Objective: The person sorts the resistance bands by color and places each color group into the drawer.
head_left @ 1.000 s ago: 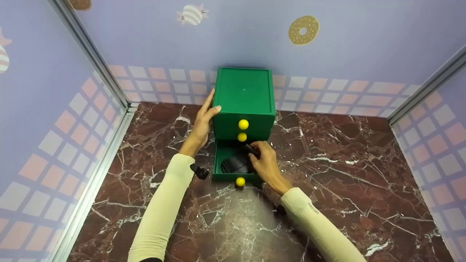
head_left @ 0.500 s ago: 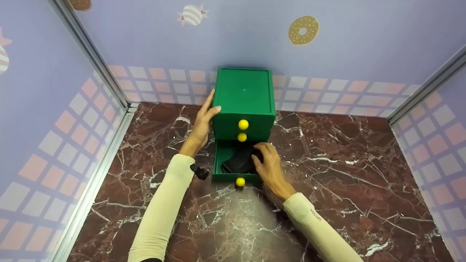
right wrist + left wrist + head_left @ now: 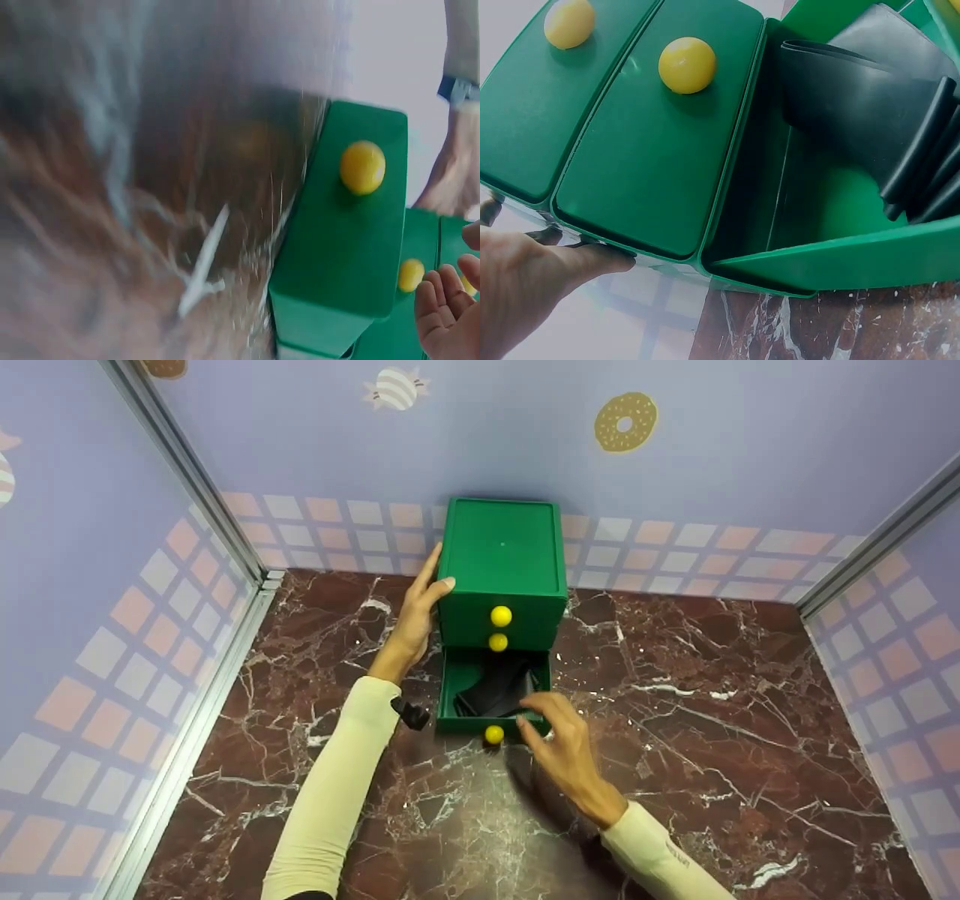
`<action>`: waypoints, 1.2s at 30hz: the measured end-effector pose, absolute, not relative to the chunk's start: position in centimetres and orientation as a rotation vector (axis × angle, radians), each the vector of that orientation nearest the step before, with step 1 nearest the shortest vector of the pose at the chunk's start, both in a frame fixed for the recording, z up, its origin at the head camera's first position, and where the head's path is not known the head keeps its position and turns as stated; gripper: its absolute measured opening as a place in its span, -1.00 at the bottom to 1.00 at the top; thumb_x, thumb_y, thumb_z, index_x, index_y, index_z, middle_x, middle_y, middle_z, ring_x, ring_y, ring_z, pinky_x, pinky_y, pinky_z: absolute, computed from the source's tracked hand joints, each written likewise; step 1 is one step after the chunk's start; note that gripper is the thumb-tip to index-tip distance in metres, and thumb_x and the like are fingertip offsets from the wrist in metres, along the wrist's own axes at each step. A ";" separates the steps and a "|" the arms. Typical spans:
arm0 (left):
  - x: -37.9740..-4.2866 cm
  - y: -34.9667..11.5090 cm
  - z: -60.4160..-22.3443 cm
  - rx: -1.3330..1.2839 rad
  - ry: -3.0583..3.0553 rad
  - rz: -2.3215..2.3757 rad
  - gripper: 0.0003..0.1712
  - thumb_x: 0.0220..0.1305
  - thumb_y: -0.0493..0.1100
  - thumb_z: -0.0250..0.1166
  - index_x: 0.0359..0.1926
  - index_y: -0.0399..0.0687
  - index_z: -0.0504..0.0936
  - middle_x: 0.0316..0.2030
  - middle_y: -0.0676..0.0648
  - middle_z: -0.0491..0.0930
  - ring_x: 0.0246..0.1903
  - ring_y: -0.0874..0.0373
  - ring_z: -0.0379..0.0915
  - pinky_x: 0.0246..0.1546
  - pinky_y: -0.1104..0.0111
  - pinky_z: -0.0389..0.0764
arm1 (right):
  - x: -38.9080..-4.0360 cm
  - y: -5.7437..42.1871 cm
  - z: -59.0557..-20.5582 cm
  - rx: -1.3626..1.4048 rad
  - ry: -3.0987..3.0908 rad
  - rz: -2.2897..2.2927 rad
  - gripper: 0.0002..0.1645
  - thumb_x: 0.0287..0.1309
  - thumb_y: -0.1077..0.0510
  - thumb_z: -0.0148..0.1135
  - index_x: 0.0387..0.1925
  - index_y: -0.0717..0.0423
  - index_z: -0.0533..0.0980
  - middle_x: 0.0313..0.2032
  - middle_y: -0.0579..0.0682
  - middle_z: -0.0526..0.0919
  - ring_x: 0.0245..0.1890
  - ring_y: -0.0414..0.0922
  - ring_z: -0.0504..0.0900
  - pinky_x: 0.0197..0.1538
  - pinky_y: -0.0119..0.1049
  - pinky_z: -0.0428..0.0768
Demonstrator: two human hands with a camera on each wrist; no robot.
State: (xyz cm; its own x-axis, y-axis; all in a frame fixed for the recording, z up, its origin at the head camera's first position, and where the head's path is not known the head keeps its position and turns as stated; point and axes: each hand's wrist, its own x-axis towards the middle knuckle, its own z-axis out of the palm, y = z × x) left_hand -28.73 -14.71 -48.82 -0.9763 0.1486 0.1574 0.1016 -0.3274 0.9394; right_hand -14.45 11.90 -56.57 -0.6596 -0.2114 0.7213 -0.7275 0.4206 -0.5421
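Note:
A green drawer box point(image 3: 502, 547) stands against the back wall with its bottom drawer point(image 3: 461, 725) pulled out. Inside that drawer lies a folded, smooth black sheet-like item point(image 3: 491, 690), its layers curled over in the left wrist view. My left hand point(image 3: 415, 619) rests along the box's left side, fingers extended, thumb at the top front corner. My right hand point(image 3: 562, 742) hovers by the drawer's front right corner, fingers loosely bent and holding nothing. The drawer front point(image 3: 337, 240) and its yellow knob point(image 3: 363, 167) show beside that hand in the right wrist view.
Two upper drawers with yellow knobs point(image 3: 501, 616) are pushed in. The box sits on a dark red marbled tabletop point(image 3: 712, 735). Patterned panels point(image 3: 300, 435) with metal corner rails point(image 3: 187, 457) enclose the back and sides.
My right hand has let go of the black item and drawn back toward the front right. The item now lies folded in the drawer. My left hand has stayed in place.

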 end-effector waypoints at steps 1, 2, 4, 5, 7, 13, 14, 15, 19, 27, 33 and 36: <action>-28.8 -14.7 -48.8 0.335 1.806 2.513 -0.11 0.64 -0.08 0.15 0.82 0.22 -0.02 0.78 -0.06 -0.06 0.57 -0.13 0.28 0.42 0.04 0.50 | -14.0 11.8 -56.7 0.809 -2.114 1.221 -0.65 0.11 0.50 0.57 -0.05 0.32 0.72 -0.06 0.12 0.78 -0.12 0.04 0.77 0.06 -0.25 0.73; -28.8 -14.7 -48.8 0.335 1.810 2.511 -0.11 0.64 -0.08 0.15 0.82 0.22 -0.02 0.78 -0.06 -0.06 0.56 -0.14 0.28 0.41 0.04 0.51 | -13.6 11.7 -56.9 0.823 -2.116 1.245 -0.66 0.12 0.50 0.57 -0.06 0.34 0.72 -0.07 0.12 0.78 -0.15 0.03 0.77 0.01 -0.25 0.75; -28.7 -14.8 -48.8 0.334 1.821 2.506 -0.11 0.65 -0.08 0.15 0.82 0.21 -0.02 0.78 -0.06 -0.06 0.56 -0.14 0.29 0.39 0.04 0.53 | -12.9 11.5 -57.3 0.847 -2.126 1.284 -0.68 0.12 0.51 0.56 -0.08 0.36 0.71 -0.11 0.12 0.78 -0.22 0.02 0.77 -0.10 -0.21 0.78; -28.7 -14.8 -48.8 0.334 1.826 2.503 -0.11 0.65 -0.07 0.15 0.82 0.21 -0.02 0.78 -0.05 -0.06 0.55 -0.14 0.30 0.39 0.04 0.53 | -12.6 11.4 -57.5 0.851 -2.142 1.303 -0.69 0.12 0.50 0.56 -0.09 0.38 0.70 -0.13 0.12 0.78 -0.26 0.00 0.77 -0.16 -0.21 0.79; -28.8 -14.8 -48.9 0.336 1.837 2.499 -0.11 0.65 -0.08 0.14 0.82 0.18 -0.04 0.78 -0.06 -0.06 0.56 -0.14 0.29 0.39 0.04 0.53 | -12.0 11.2 -57.8 0.829 -2.195 1.340 -0.73 0.16 0.48 0.56 -0.10 0.36 0.71 -0.16 0.10 0.80 -0.30 -0.06 0.77 -0.22 -0.19 0.79; -28.8 -14.7 -48.9 0.328 1.832 2.509 -0.12 0.65 -0.09 0.15 0.82 0.24 0.01 0.77 -0.06 -0.03 0.54 -0.12 0.33 0.38 0.09 0.54 | -11.2 10.9 -58.5 0.618 -2.414 1.505 -0.82 0.29 0.31 0.54 -0.09 0.24 0.75 -0.25 -0.01 0.84 -0.36 -0.18 0.77 -0.27 -0.26 0.77; -28.8 -14.7 -48.9 0.325 1.830 2.509 -0.12 0.64 -0.09 0.16 0.82 0.25 0.02 0.77 -0.06 -0.03 0.53 -0.12 0.34 0.37 0.09 0.55 | -11.1 10.9 -58.6 0.582 -2.444 1.549 -0.83 0.31 0.28 0.54 -0.09 0.23 0.76 -0.26 -0.03 0.85 -0.37 -0.17 0.78 -0.28 -0.27 0.76; -28.8 -14.7 -48.9 0.323 1.829 2.508 -0.13 0.64 -0.09 0.16 0.81 0.27 0.03 0.77 -0.06 -0.04 0.52 -0.12 0.34 0.36 0.10 0.55 | -11.1 10.9 -58.6 0.551 -2.469 1.606 -0.83 0.34 0.26 0.53 -0.09 0.23 0.76 -0.26 -0.02 0.85 -0.37 -0.13 0.80 -0.28 -0.29 0.76; -28.8 -14.7 -48.9 0.326 1.838 2.504 -0.12 0.65 -0.09 0.15 0.82 0.23 0.01 0.78 -0.06 -0.05 0.53 -0.12 0.33 0.37 0.10 0.54 | -11.3 10.6 -59.0 0.411 -2.552 1.807 -0.77 0.39 0.17 0.51 -0.07 0.28 0.75 -0.26 0.06 0.87 -0.37 0.05 0.85 -0.31 -0.33 0.75; -28.8 -14.6 -48.9 0.347 1.857 2.500 -0.10 0.63 -0.07 0.17 0.82 0.21 0.00 0.78 -0.04 -0.05 0.57 -0.04 0.29 0.47 0.06 0.45 | -11.9 9.7 -59.6 0.157 -2.612 2.100 -0.56 0.42 0.05 0.51 0.02 0.38 0.70 -0.25 0.17 0.86 -0.48 -0.06 0.79 -0.46 -0.33 0.70; -28.8 -14.6 -48.9 0.351 1.835 2.514 -0.10 0.62 -0.08 0.18 0.82 0.22 0.01 0.77 -0.04 -0.02 0.54 -0.04 0.34 0.43 0.10 0.50 | -12.6 9.2 -59.9 0.082 -2.542 2.234 -0.62 0.41 0.09 0.51 -0.04 0.39 0.73 -0.35 0.23 0.84 -0.52 -0.13 0.77 -0.45 -0.35 0.70; -28.8 -14.7 -48.9 0.345 1.816 2.528 -0.10 0.63 -0.10 0.17 0.82 0.19 0.00 0.77 -0.06 -0.01 0.50 -0.08 0.38 0.37 0.12 0.55 | -12.8 9.1 -60.0 0.056 -2.503 2.287 -0.66 0.40 0.13 0.50 -0.07 0.40 0.74 -0.36 0.25 0.84 -0.53 -0.12 0.77 -0.46 -0.35 0.70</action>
